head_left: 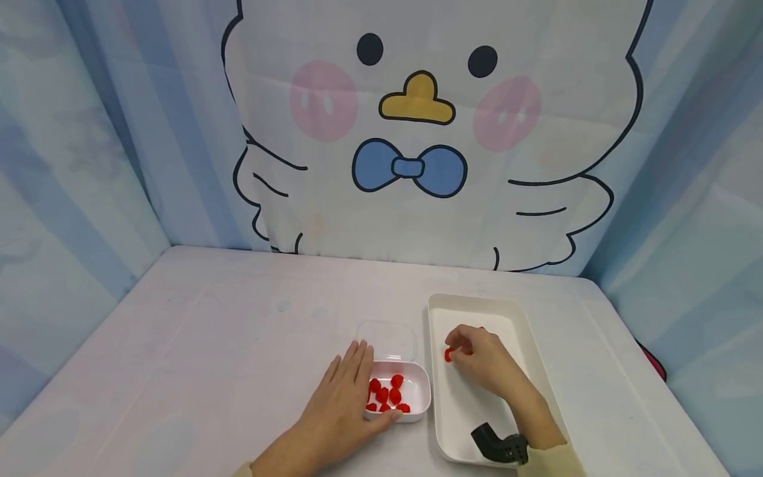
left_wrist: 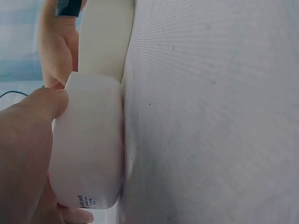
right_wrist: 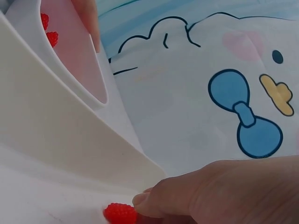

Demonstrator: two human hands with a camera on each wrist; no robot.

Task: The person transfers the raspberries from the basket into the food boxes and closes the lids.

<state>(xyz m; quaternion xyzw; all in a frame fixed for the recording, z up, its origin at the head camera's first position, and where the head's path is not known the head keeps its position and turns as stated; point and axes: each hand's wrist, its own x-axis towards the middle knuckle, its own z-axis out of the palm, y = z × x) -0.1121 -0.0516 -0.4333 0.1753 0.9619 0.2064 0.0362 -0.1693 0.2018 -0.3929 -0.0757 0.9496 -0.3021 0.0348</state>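
Note:
In the head view, my left hand (head_left: 340, 404) rests along the left side of a small white box (head_left: 423, 397), fingers straight and thumb over the near rim. Several red toy raspberries (head_left: 396, 396) lie inside the box; the hand covers its left end. In the left wrist view the thumb touches the rim of the box (left_wrist: 88, 140). Over the far half of a white tray (head_left: 444, 424), my right hand (head_left: 483, 358) pinches a red toy raspberry (right_wrist: 120, 213) at its fingertips, low at the tray floor. Another bit of red (head_left: 481, 328) shows behind that hand.
A clear plastic lid (head_left: 387, 339) lies just behind the box. The tray's raised wall stands close to the box's right side. A black band (head_left: 501, 445) is on the right wrist. A printed curtain (head_left: 411, 218) hangs behind the pale tabletop (head_left: 238, 318).

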